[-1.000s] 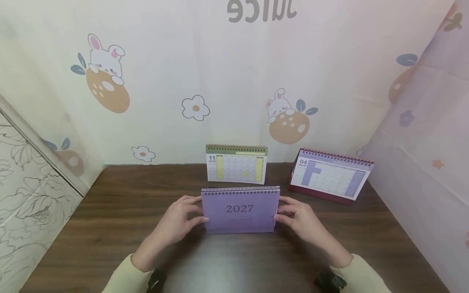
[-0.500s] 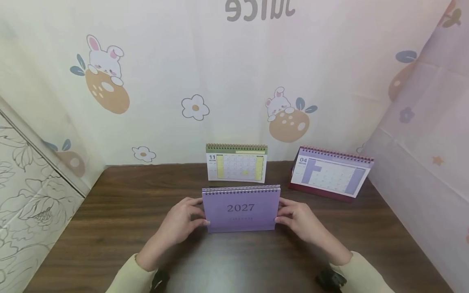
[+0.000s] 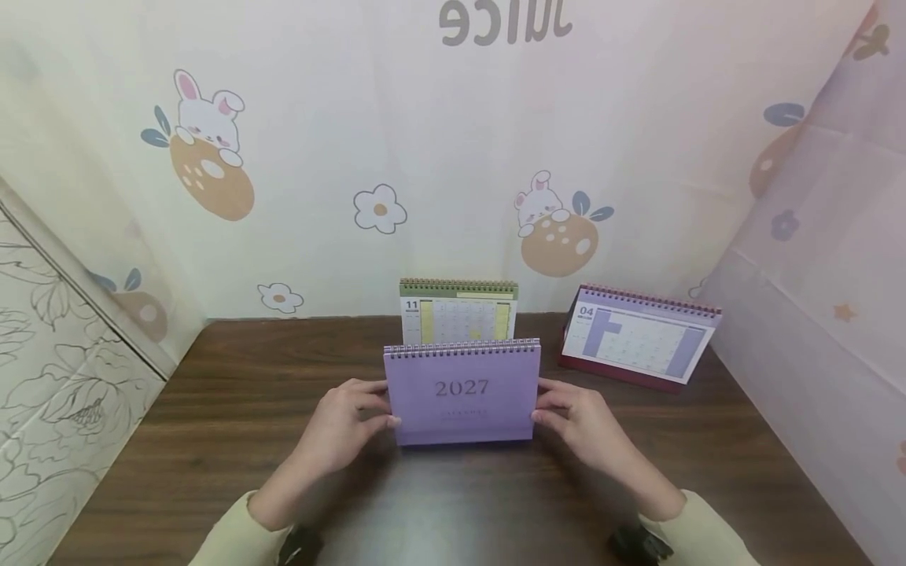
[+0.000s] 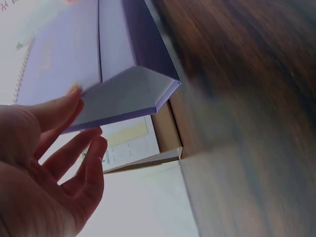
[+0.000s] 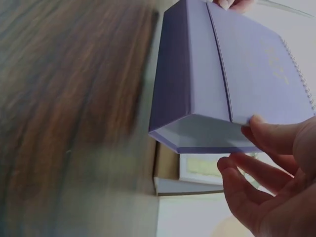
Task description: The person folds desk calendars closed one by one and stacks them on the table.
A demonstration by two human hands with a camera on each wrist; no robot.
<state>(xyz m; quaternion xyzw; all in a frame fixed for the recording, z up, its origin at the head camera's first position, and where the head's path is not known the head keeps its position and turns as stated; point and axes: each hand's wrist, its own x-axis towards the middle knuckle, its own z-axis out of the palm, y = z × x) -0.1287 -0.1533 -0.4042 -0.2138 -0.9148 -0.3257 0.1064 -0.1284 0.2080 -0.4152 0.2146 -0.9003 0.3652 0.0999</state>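
Note:
A purple 2027 desk calendar [image 3: 463,401] is held upright between both hands, its spiral binding on top. The left hand [image 3: 343,428] pinches its left edge, thumb on the front cover and fingers behind. On the right edge the right hand [image 3: 576,420] grips it the same way. Both wrist views show the purple calendar [image 4: 74,49] [image 5: 247,64] by its open triangular end, with its base off the table. Right behind it stands a green-topped calendar [image 3: 460,310] showing 11, its lower part hidden.
A calendar with a dark red base [image 3: 640,334], showing 04, stands angled at the back right of the brown wooden table [image 3: 248,393]. Behind the table hangs a light curtain [image 3: 297,157] printed with rabbits and flowers. A flower-patterned panel [image 3: 49,393] is at the left.
The purple calendar has risen slightly in both hands and now covers the lower part of the green-topped calendar. The calendar at the right has stayed in place.

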